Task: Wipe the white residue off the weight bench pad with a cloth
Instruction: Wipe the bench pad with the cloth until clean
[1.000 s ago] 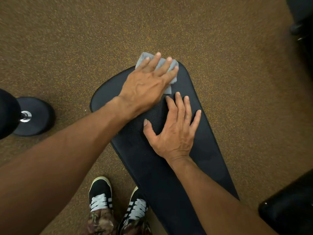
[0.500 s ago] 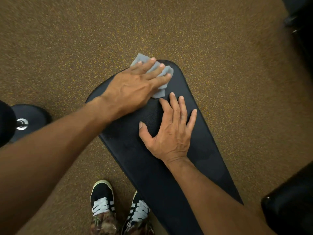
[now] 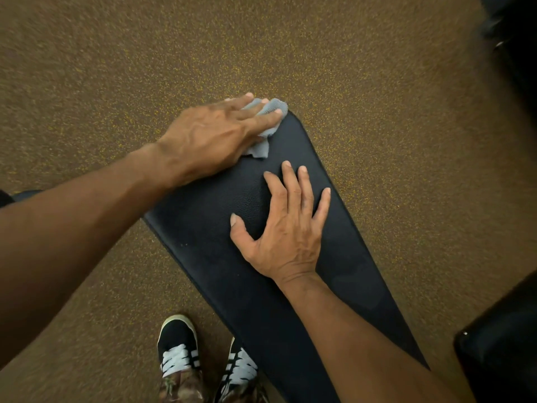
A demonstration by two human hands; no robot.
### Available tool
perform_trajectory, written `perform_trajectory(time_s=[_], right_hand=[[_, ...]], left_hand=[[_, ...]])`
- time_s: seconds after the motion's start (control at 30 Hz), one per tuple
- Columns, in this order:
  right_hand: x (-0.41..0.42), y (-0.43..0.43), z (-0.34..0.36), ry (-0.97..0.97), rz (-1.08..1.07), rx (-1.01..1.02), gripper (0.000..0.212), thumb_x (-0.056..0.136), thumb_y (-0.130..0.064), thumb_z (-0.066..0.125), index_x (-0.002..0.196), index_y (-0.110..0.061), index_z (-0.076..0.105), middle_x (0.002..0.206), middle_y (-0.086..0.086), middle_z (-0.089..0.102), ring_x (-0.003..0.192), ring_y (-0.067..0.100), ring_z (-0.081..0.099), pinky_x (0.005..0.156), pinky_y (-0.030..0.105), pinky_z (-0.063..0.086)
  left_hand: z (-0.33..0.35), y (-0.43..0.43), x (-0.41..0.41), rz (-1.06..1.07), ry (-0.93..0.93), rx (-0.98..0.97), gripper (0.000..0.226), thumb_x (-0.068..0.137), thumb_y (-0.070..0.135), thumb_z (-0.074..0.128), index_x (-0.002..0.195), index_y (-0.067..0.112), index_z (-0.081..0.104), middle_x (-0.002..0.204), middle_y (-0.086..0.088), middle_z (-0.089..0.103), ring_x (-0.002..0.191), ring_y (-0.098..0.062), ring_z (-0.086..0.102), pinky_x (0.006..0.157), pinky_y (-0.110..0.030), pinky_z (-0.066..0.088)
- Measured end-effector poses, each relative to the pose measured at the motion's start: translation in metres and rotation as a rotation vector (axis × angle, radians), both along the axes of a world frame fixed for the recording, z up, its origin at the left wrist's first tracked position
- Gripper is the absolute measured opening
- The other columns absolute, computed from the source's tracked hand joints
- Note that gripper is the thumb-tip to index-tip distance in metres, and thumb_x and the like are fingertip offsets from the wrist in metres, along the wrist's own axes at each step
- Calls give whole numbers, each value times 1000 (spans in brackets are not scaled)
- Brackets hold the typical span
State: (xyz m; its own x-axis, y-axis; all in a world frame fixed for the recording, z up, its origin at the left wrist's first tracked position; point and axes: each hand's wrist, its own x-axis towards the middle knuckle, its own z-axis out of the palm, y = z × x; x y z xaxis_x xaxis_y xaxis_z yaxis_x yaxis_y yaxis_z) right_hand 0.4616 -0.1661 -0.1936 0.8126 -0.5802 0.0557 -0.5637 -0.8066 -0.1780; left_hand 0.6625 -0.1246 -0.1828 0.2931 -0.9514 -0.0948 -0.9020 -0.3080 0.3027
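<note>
Pointing away-left, the bench pad (image 3: 220,257) lies diagonally.

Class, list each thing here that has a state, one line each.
bench pad: no white residue visible.
cloth: bunched at the far end of the bench pad.
left hand: flat, fingers pressing the cloth.
right hand: fingers spread, resting on the bench pad.
shoes: laced.

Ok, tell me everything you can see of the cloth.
The cloth is small, crumpled and pale grey-blue, with a fuzzy look. It lies at the far rounded end of the black bench pad, mostly under the left hand, whose straight fingers press it down. One bunch shows past them, one flap beside the palm.
</note>
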Motion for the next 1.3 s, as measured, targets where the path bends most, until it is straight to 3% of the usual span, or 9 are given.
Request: perform_trajectory(time_s=[0.2,0.43,0.57,0.67,0.8,0.93,1.0,1.1,1.3], right_hand=[[0,0,0,0,-5,6,81,79,-66,55,142,-16,50,157,8,39,151,31,25,117,66,15],[0,-1,1,5,-7,26,81,78,-67,56,142,-17,51,158,8,37,152,30,23,116,66,13],[0,0,1,4,-9,30,80,78,-67,56,141,-17,52,157,8,39,152,30,24,116,67,14],[0,-2,0,-2,-5,38,81,78,-67,55,142,-17,51,157,7,39,152,30,24,116,67,15],[0,-1,0,0,-3,37,81,77,-67,56,141,-17,52,156,8,40,151,31,25,115,67,16],[0,-2,0,-5,-2,31,80,77,-66,57,140,-17,53,156,8,41,151,31,25,115,67,16],[0,-2,0,2,-2,25,80,78,-67,55,141,-16,53,156,8,41,151,31,25,115,67,16],[0,-2,-1,-2,-5,16,80,77,-66,56,139,-15,53,153,9,44,150,32,28,116,66,16],[0,-1,-1,-8,-3,11,81,78,-66,57,141,-15,52,155,8,42,151,30,26,116,66,17]], left_hand=[[-2,-49,-22,20,46,7,50,110,36,20,158,27,29,166,-5,26,153,-34,21,121,-45,23],[6,-17,8,-207,-71,-4,59,104,45,15,159,29,27,164,-2,32,151,-26,30,117,-46,37],[7,-61,-4,26,-1,48,37,106,40,35,138,27,47,142,-9,56,127,-35,56,89,-47,50],[10,-89,-20,-15,-90,12,38,106,48,31,116,23,59,120,-11,67,108,-37,64,75,-40,44],[10,-77,-15,-278,-86,-67,65,97,59,7,132,32,55,135,-2,63,132,-26,54,91,-41,49],[2,-63,12,-72,-114,-34,44,104,56,22,137,42,49,135,0,63,115,-31,64,74,-38,44],[-1,-69,6,5,-141,7,51,105,58,16,134,36,52,130,-6,66,114,-33,65,78,-41,48],[-5,-71,-27,-188,-119,-33,66,99,54,8,134,27,57,140,-8,61,136,-33,50,107,-48,41],[-6,-39,-22,-111,-42,-78,43,108,28,39,151,26,43,160,-5,41,150,-29,32,121,-45,22]])
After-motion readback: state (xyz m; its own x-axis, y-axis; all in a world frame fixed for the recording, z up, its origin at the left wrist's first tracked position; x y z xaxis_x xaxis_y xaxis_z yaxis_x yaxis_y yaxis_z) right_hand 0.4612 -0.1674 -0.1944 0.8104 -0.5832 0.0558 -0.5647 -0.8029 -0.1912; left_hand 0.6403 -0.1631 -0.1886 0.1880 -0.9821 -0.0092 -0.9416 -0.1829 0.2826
